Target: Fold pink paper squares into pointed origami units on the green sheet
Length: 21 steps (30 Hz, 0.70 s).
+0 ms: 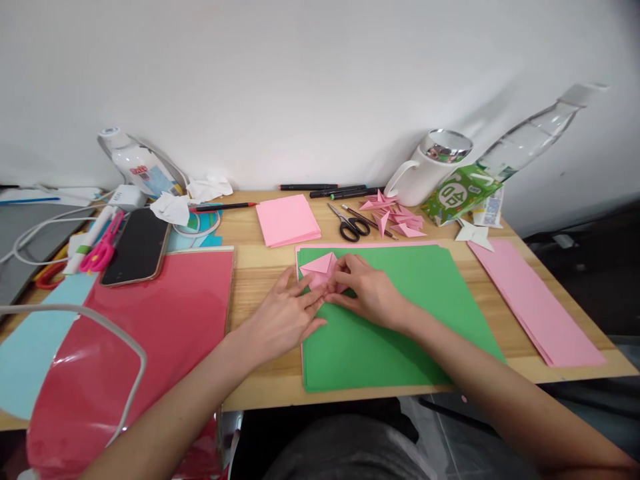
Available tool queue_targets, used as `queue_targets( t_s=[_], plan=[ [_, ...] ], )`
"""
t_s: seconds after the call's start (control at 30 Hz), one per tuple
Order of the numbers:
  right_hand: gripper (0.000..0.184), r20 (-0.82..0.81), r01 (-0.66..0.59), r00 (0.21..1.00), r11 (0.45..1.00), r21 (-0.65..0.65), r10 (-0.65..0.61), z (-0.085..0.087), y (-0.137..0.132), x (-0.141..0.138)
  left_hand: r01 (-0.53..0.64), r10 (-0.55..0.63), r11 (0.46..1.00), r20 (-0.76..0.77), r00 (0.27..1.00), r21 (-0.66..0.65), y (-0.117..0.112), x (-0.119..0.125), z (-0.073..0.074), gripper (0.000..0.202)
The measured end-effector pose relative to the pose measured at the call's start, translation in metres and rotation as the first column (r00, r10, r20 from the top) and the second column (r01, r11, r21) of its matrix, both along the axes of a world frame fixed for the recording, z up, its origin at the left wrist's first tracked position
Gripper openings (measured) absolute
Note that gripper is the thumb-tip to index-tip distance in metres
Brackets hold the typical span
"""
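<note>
A small square of pink paper (319, 264), partly folded with a triangular flap at its top, lies near the upper left of a green paper stack (400, 347). My left hand (285, 313) rests with fingers spread, its fingertips on the paper's lower left part. From the other side, my right hand (367, 290) pinches the paper's right part between thumb and bent fingers. Both sets of fingertips almost meet and hide the paper's lower portion. Beyond my hands are a pile of pink square sheets (287, 220) and black-handled scissors (350, 225).
Folded pink pieces (395, 217) lie before a white mug (425, 167). A green carton (460, 193) and a clear bottle (535, 133) stand behind. Pink strips (535, 300) lie at right. On the left are a red folder (150, 333), a phone (137, 247) and a looping cable (140, 347).
</note>
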State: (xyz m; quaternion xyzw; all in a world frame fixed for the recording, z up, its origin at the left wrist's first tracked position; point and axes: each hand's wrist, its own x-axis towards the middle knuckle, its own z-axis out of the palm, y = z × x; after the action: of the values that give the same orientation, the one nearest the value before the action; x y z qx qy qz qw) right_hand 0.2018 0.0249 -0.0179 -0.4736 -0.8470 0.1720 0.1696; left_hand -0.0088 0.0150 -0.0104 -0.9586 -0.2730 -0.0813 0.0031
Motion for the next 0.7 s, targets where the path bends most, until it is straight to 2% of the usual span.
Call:
queue_targets(
  t_s=[0.17, 0.33, 0.57, 0.63, 0.7],
  plan=[
    [0.013, 0.140, 0.079, 0.987, 0.997, 0.020, -0.081, 0.008, -0.007, -0.004, 0.005, -0.005, 1.000, -0.004, 1.000, 0.004, 0.000, -0.001, -0.002, 0.034],
    [0.016, 0.242, 0.148, 0.959, 0.989, 0.011, -0.146, 0.012, -0.005, 0.008, 0.006, -0.006, 1.000, 0.000, 1.000, -0.015, 0.002, -0.003, -0.003, 0.032],
    [0.016, 0.217, 0.239, 0.950, 0.970, -0.038, -0.226, 0.007, -0.003, 0.027, 0.008, -0.009, 0.999, -0.012, 1.000, -0.054, 0.002, -0.004, 0.000, 0.032],
    [0.013, 0.177, 0.210, 0.963, 0.978, -0.014, -0.204, 0.008, -0.002, 0.027, 0.007, -0.007, 0.997, -0.006, 1.000, -0.082, 0.002, -0.005, 0.000, 0.032],
    [0.010, 0.060, 0.147, 0.987, 0.989, 0.009, -0.148, 0.008, -0.002, 0.022, -0.005, 0.005, 0.994, 0.002, 1.000, -0.110, 0.001, -0.005, 0.001, 0.032]
  ],
)
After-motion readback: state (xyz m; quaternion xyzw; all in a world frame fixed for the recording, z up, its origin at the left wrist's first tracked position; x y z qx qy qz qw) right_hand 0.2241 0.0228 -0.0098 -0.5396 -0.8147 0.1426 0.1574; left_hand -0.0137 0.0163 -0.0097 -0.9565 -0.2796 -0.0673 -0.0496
